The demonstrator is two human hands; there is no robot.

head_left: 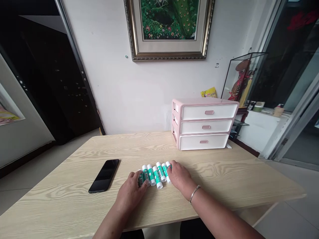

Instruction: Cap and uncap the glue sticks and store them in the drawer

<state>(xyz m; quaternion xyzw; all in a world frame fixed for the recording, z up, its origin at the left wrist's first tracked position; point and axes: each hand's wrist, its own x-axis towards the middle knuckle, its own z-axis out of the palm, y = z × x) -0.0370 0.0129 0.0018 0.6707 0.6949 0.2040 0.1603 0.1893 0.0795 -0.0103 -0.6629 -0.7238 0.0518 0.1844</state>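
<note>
Several green-and-white glue sticks lie side by side in an uneven row on the wooden table, one of them sitting a little nearer to me than its neighbours. My left hand is curled over the leftmost glue stick, fingers at its far end and thumb by its near end. At the other end of the row, my right hand has its fingers closed on the rightmost glue stick, partly hiding it. A metal bangle circles the right wrist.
A black smartphone lies on the table left of my left hand. Toward the back right stands a pink-and-white drawer unit, with a yellow packet behind its top. A framed picture hangs on the wall beyond.
</note>
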